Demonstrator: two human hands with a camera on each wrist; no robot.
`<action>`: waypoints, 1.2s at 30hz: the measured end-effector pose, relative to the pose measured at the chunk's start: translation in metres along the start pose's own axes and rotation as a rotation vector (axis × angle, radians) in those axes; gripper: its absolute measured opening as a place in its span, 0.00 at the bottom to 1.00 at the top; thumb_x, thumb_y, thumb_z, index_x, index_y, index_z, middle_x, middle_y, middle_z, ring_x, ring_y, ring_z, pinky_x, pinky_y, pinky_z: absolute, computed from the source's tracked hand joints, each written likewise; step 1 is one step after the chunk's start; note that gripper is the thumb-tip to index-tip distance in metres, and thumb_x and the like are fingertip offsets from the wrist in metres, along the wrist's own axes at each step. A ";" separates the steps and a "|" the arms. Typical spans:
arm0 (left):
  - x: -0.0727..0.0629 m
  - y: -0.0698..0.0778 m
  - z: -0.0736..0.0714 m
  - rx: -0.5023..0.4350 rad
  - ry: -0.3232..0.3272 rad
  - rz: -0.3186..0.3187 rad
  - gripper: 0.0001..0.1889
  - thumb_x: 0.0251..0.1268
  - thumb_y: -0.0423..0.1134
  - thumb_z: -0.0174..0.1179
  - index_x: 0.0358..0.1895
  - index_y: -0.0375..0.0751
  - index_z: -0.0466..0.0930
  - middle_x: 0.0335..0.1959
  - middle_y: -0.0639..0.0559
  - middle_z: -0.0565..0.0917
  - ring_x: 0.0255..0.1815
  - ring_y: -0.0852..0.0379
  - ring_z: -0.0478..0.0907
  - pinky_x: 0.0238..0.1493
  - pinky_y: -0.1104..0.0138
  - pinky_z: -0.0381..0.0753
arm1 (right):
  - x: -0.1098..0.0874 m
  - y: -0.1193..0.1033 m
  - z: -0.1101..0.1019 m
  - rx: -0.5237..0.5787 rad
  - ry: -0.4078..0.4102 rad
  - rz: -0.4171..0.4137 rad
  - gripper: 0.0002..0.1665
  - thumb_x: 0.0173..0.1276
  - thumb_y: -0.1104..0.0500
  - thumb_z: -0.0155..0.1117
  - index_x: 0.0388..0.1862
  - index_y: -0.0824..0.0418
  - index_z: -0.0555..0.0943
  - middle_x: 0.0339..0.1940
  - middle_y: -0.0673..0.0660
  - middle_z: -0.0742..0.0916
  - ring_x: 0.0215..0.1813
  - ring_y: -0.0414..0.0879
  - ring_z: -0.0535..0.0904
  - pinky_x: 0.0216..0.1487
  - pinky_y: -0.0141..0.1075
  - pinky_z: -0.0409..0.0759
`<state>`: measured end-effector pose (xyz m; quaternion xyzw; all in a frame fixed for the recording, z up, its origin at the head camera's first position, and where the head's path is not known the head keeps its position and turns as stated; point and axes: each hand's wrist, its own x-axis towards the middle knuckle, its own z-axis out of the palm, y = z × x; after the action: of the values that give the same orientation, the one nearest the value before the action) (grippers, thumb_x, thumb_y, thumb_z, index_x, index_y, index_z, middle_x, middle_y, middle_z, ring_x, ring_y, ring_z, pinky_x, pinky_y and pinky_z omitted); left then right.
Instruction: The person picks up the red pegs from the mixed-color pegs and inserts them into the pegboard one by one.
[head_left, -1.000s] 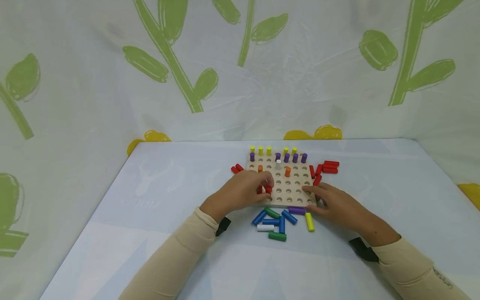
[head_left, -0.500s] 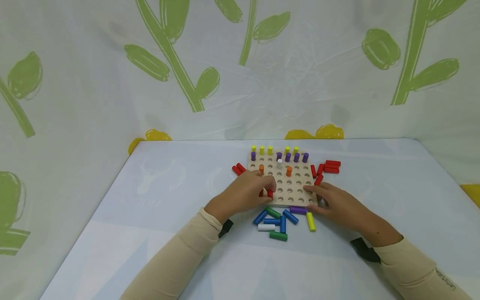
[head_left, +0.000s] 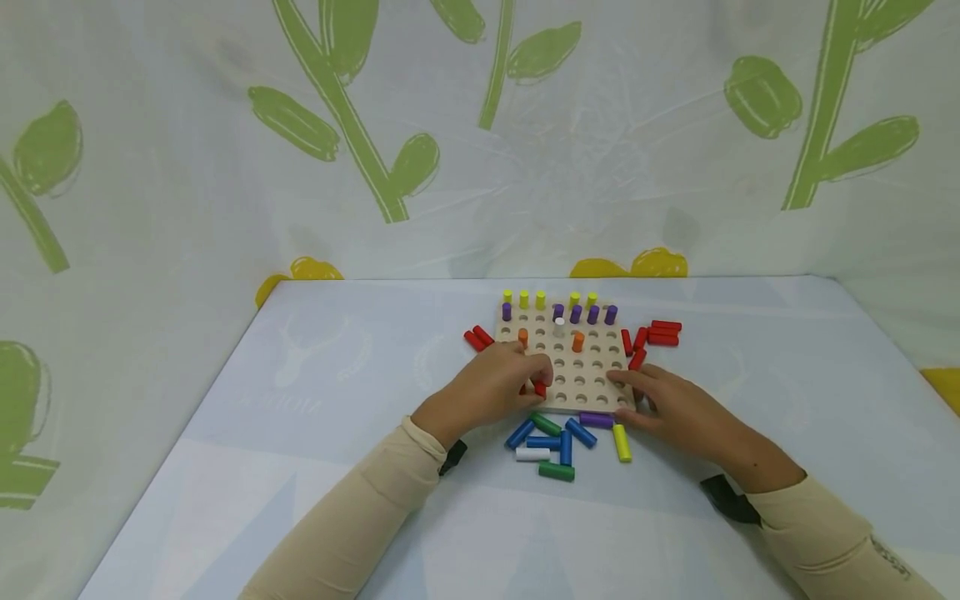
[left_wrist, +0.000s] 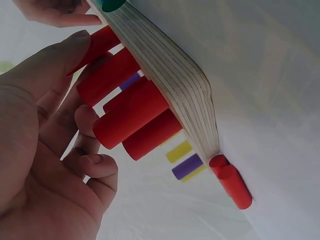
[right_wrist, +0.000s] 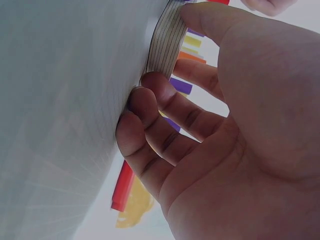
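Note:
A wooden pegboard (head_left: 588, 373) lies on the table, with yellow, purple, orange and white pegs standing in its far rows. My left hand (head_left: 487, 385) is over its near left part. In the left wrist view, the thumb and a finger pinch a red peg (left_wrist: 102, 44) standing at the board. Beside it several other red pegs (left_wrist: 131, 114) stand upright; in the head view the left hand hides most of them. My right hand (head_left: 678, 415) holds the board's near right corner, thumb at the front edge, index finger on top, the other fingers curled against the side.
Loose blue (head_left: 566, 448), green (head_left: 557, 472), white (head_left: 532, 455), purple (head_left: 597, 421) and yellow pegs (head_left: 622, 443) lie in front of the board. Several red pegs (head_left: 663, 340) lie to its right. Two red pegs (head_left: 474, 341) lie to its left.
The left hand has shifted very slightly right and down, still at the red pegs. The right hand keeps its place on the board's corner. The loose pegs have not moved.

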<state>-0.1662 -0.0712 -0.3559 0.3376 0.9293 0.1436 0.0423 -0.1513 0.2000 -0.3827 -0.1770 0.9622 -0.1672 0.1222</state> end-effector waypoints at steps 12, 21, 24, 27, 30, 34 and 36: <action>0.000 0.000 0.003 0.028 -0.006 0.001 0.14 0.61 0.46 0.71 0.50 0.51 0.86 0.39 0.60 0.88 0.38 0.62 0.73 0.41 0.75 0.75 | -0.001 -0.001 0.002 0.018 -0.013 0.015 0.39 0.63 0.44 0.72 0.71 0.51 0.73 0.49 0.57 0.81 0.47 0.48 0.76 0.52 0.50 0.84; 0.000 -0.001 -0.002 0.002 0.011 0.007 0.15 0.62 0.47 0.70 0.51 0.51 0.85 0.36 0.61 0.86 0.36 0.63 0.75 0.40 0.76 0.75 | 0.000 -0.002 0.000 0.006 0.001 0.014 0.39 0.63 0.44 0.72 0.72 0.51 0.73 0.51 0.59 0.82 0.48 0.50 0.77 0.54 0.52 0.84; -0.001 -0.003 -0.006 -0.019 0.008 -0.004 0.16 0.61 0.49 0.70 0.51 0.52 0.85 0.35 0.61 0.85 0.36 0.63 0.75 0.38 0.76 0.76 | 0.000 -0.002 0.001 0.008 -0.008 0.021 0.39 0.63 0.44 0.73 0.72 0.51 0.73 0.52 0.60 0.82 0.49 0.51 0.77 0.54 0.53 0.84; -0.002 -0.006 -0.009 -0.032 0.026 -0.018 0.15 0.62 0.50 0.70 0.49 0.53 0.85 0.35 0.61 0.84 0.37 0.62 0.75 0.38 0.75 0.76 | 0.000 -0.001 0.000 0.006 -0.006 0.017 0.39 0.63 0.44 0.72 0.72 0.51 0.73 0.51 0.59 0.81 0.48 0.50 0.77 0.53 0.52 0.84; -0.003 -0.012 -0.013 -0.040 0.062 -0.026 0.13 0.64 0.49 0.68 0.48 0.52 0.84 0.36 0.60 0.84 0.39 0.61 0.76 0.39 0.72 0.78 | 0.000 -0.001 0.000 0.006 -0.005 0.015 0.39 0.63 0.44 0.72 0.72 0.51 0.73 0.51 0.58 0.81 0.48 0.49 0.76 0.53 0.50 0.85; -0.004 -0.021 -0.016 -0.066 0.106 -0.073 0.13 0.67 0.49 0.66 0.50 0.50 0.84 0.40 0.57 0.85 0.43 0.58 0.79 0.47 0.67 0.81 | 0.000 -0.001 0.000 0.008 -0.004 0.018 0.40 0.63 0.44 0.73 0.72 0.50 0.73 0.51 0.58 0.81 0.48 0.49 0.76 0.52 0.50 0.85; -0.003 -0.027 -0.018 -0.090 0.113 -0.120 0.14 0.68 0.49 0.65 0.51 0.50 0.83 0.42 0.57 0.85 0.45 0.57 0.80 0.50 0.65 0.81 | 0.000 -0.001 0.000 0.010 -0.004 0.017 0.39 0.63 0.44 0.73 0.72 0.50 0.73 0.50 0.58 0.81 0.47 0.48 0.76 0.52 0.49 0.85</action>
<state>-0.1833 -0.0970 -0.3461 0.2707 0.9413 0.2014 0.0137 -0.1508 0.1989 -0.3826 -0.1686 0.9626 -0.1704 0.1262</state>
